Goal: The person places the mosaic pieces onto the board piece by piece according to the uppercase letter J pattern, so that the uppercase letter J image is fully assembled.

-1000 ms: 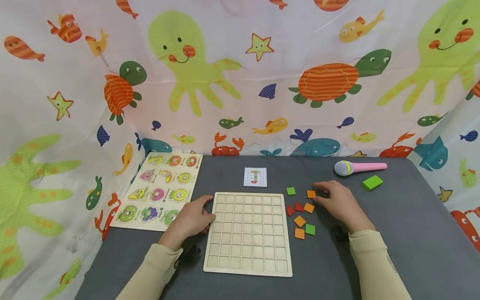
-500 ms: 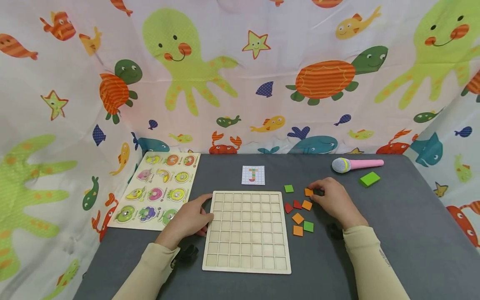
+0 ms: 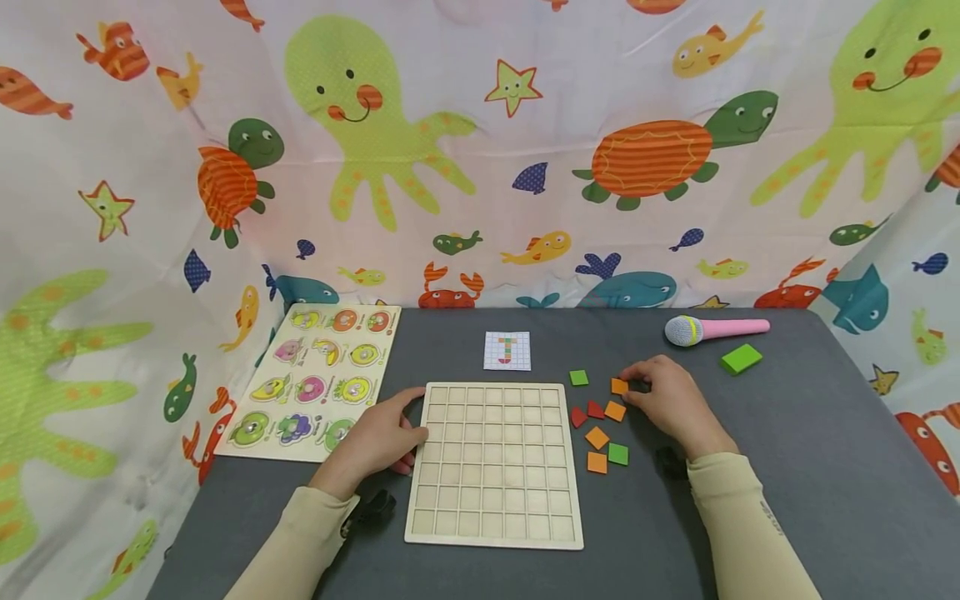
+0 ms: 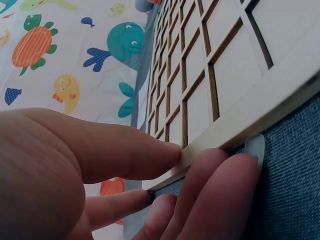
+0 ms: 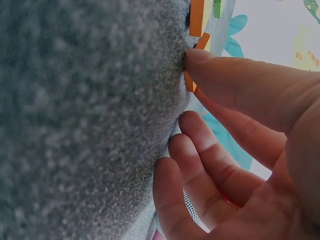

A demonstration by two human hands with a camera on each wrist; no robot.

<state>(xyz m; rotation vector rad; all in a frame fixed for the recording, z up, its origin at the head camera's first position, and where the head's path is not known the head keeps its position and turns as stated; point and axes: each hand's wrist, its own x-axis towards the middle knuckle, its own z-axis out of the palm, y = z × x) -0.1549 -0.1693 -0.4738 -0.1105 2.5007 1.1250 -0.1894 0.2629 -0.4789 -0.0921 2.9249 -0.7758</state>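
Fingers (image 4: 220,195) are busy on both halves of this dark grey desk (image 3: 637,542), sea-creature curtain (image 3: 457,58) behind it. Far left there's a wooden fruit puzzle (image 3: 277,454), its near right part hidden by the left hand (image 3: 375,437). That hand is clamped on the left rim of a wooden grid board (image 3: 495,544): thumb on top, a couple of fingertips curled against the side, index finger out at the far corner. Board's lying flat around mid-desk, and just past its far edge sits a small white card (image 3: 507,351) with a coloured J on a printed grid. Then right beside the board you get a scatter of little pieces: a green tile (image 3: 578,378) at the far end, two red pieces (image 3: 596,409) near each other, three orange tiles (image 3: 597,437), and another green tile (image 3: 618,454) just beside the nearest orange one. One more orange tile (image 3: 618,386) is at the far right of the bunch, pinched between the thumb and index finger of the right hand (image 3: 667,404); can't tell whether it's off the desk at all. The other three fingers on that hand are loosely curled, away from the tile. Furthest right, a pink microphone (image 3: 716,330) with a grey head and yellow ring lies on its side, bright green block (image 3: 741,359) just on the near side of it.
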